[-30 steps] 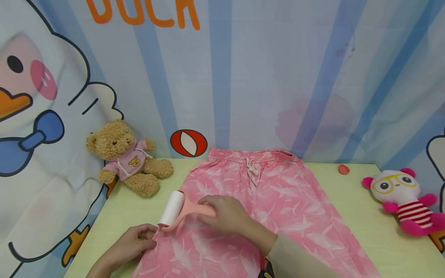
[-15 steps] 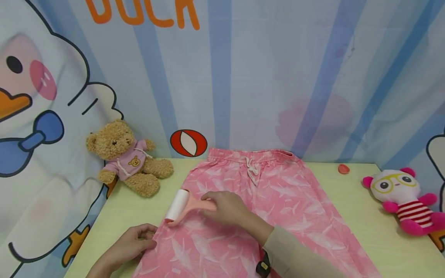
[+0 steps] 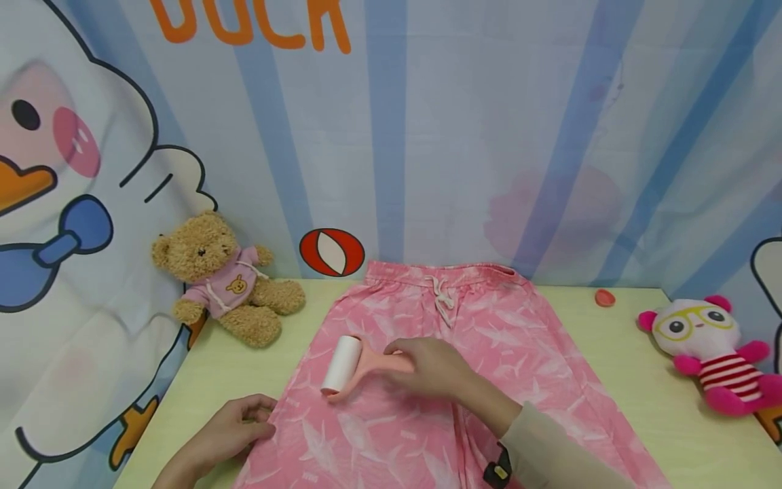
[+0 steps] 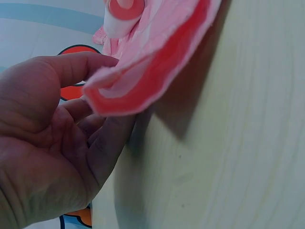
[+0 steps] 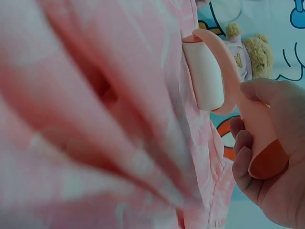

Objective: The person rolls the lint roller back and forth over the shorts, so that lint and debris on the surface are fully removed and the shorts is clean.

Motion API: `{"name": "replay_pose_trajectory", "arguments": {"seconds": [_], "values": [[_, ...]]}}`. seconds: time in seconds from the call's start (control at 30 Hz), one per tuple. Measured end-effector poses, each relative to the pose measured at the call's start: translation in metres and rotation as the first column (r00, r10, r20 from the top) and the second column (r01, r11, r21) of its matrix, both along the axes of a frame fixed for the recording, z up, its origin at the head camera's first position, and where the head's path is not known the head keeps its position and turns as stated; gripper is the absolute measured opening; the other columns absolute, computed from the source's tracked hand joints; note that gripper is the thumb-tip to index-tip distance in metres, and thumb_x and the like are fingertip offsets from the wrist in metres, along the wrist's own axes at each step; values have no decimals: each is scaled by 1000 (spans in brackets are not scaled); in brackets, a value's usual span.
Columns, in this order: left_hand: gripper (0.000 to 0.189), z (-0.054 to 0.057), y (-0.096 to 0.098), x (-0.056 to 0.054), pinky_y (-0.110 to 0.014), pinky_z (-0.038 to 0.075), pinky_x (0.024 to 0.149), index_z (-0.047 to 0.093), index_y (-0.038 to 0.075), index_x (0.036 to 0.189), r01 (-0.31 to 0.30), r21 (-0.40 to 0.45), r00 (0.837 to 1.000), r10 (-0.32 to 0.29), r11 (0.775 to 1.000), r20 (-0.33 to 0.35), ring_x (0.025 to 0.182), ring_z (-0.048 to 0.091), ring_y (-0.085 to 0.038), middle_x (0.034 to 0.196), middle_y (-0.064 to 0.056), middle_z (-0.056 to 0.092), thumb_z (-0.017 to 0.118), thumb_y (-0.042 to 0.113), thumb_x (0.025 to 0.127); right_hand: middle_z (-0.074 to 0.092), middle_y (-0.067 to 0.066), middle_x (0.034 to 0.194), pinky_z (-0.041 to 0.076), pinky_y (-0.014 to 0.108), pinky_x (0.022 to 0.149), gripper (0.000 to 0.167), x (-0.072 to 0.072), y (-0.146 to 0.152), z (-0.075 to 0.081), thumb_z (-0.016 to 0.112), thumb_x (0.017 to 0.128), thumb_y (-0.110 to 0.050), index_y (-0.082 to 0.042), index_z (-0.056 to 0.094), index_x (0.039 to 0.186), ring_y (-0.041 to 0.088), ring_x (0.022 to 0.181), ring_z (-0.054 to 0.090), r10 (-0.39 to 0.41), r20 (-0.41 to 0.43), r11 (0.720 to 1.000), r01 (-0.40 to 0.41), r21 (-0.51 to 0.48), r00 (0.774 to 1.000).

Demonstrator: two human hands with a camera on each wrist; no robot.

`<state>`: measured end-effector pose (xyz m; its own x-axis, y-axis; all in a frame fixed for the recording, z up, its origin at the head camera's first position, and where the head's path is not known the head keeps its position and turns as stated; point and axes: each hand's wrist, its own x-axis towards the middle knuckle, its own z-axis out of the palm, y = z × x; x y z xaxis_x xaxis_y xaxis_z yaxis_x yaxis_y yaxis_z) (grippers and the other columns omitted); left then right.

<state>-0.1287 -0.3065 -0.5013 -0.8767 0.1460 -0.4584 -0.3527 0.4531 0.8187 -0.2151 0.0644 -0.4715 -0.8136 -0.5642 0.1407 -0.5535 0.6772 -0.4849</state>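
Note:
Pink shorts (image 3: 507,360) with white fish prints and a white drawstring lie spread on the table, waistband toward the back. My right hand (image 3: 430,370) grips the peach handle of a lint roller (image 3: 342,367), fingers wrapped round it in the right wrist view. Its white roll (image 5: 205,76) rests against the cloth on the left leg. At the left edge of the shorts, my left hand (image 3: 226,431) pinches the hem between thumb and fingers. In the left wrist view the leg opening (image 4: 128,95) gapes slightly above the table.
A teddy bear (image 3: 226,278) in a pink hoodie sits at the back left of the pale table (image 3: 201,380). A panda-like plush (image 3: 709,353) lies at the right. Near the back edge is a small red-orange piece (image 3: 605,297). A printed curtain (image 3: 446,136) hangs behind.
My right hand has moved the lint roller rightward across the left leg, from the outer edge further in. The left hand has stayed at the hem.

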Motion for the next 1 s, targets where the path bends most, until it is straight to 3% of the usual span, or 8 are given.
{"name": "replay_pose_trajectory", "arguments": {"seconds": [0.53,0.73,1.0], "values": [[42,-2,-1,-5,-34,50,63,59,-7,131,17,2,1000,-17,1000,-15,77,60,-21,95,-9,65,70,8,94,63,-25,88,47,32,68,24,16,93,2,76,92,-48,-35,74,112,2,69,54,-56,41,998,57,-26,998],[43,0,-1,-6,-35,52,65,60,-6,132,7,-7,1000,-7,1000,-4,78,62,-21,96,-9,65,70,8,93,62,-26,83,47,30,68,22,20,119,0,75,93,-50,-37,73,111,1,67,53,-73,23,997,73,-20,997],[41,-3,-1,-3,-36,53,64,61,-5,131,-9,-6,1000,9,1000,21,76,62,-21,97,-9,65,71,9,93,65,-27,91,50,30,73,19,28,145,-7,77,93,-45,-36,73,109,-2,73,56,-69,-27,997,68,-41,997]]}}
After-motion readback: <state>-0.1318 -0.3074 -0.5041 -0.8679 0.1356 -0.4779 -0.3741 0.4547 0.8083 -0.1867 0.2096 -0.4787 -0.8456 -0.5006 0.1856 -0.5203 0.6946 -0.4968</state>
